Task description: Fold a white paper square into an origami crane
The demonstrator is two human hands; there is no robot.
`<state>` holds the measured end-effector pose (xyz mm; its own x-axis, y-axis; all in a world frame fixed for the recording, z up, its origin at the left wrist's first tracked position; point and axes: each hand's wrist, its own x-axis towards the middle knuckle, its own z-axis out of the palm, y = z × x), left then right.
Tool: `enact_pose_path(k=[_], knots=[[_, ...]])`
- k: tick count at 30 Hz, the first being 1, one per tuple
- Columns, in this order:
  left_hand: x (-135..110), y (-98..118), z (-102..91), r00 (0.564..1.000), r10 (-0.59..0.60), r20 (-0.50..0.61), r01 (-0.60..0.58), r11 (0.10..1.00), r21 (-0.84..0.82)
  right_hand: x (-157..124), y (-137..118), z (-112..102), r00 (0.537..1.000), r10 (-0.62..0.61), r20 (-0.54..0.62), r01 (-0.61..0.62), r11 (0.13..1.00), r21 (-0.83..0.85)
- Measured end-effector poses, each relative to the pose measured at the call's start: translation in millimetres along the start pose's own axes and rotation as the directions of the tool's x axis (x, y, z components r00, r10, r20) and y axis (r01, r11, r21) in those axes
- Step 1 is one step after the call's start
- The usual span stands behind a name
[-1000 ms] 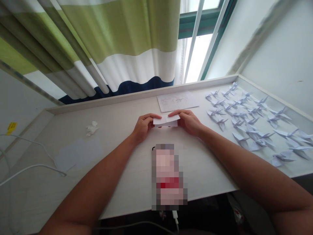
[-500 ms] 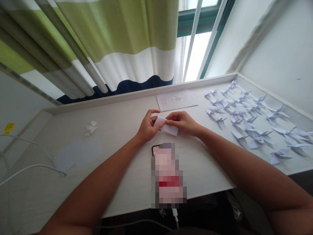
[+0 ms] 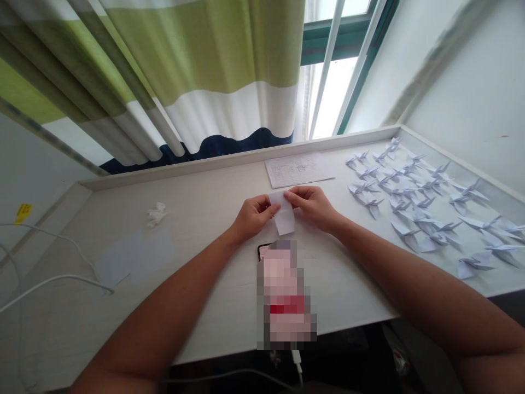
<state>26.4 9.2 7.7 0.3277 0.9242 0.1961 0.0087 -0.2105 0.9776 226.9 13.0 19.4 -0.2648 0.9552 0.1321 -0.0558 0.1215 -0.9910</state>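
Note:
A small folded white paper hangs lengthwise between both hands above the white desk. My left hand pinches its upper left edge with thumb and fingers closed. My right hand pinches the upper right corner, fingers curled. Close to me, just below the paper, a phone lies on the desk, its screen blurred.
Several folded white paper cranes cover the desk's right side. A printed sheet lies at the back by the window. A crumpled scrap, flat paper sheets and a white cable lie at left. A striped curtain hangs behind.
The paper was held crosswise between both hands; it has been turned so it now hangs lengthwise toward me. Both hands moved closer together at its top.

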Motion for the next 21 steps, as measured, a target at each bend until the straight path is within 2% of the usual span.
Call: enact_pose_path(k=[6, 12, 21], knots=[[0.8, -0.3, 0.7, 0.999, -0.028, -0.016, 0.027, 0.999, -0.042, -1.4, -0.8, 2.0, 0.999, -0.025, -0.04, 0.025, 1.0, 0.0], [1.1, -0.1, 1.5, 0.998, -0.058, -0.027, 0.057, 0.998, -0.034, -0.5, 1.4, 0.7, 0.996, -0.056, -0.07, 0.049, 0.994, -0.102], [1.7, -1.2, 1.0, 0.995, -0.086, -0.055, 0.082, 0.994, -0.074, -0.9, 0.3, 0.4, 0.994, -0.086, -0.067, 0.077, 0.989, -0.126]])
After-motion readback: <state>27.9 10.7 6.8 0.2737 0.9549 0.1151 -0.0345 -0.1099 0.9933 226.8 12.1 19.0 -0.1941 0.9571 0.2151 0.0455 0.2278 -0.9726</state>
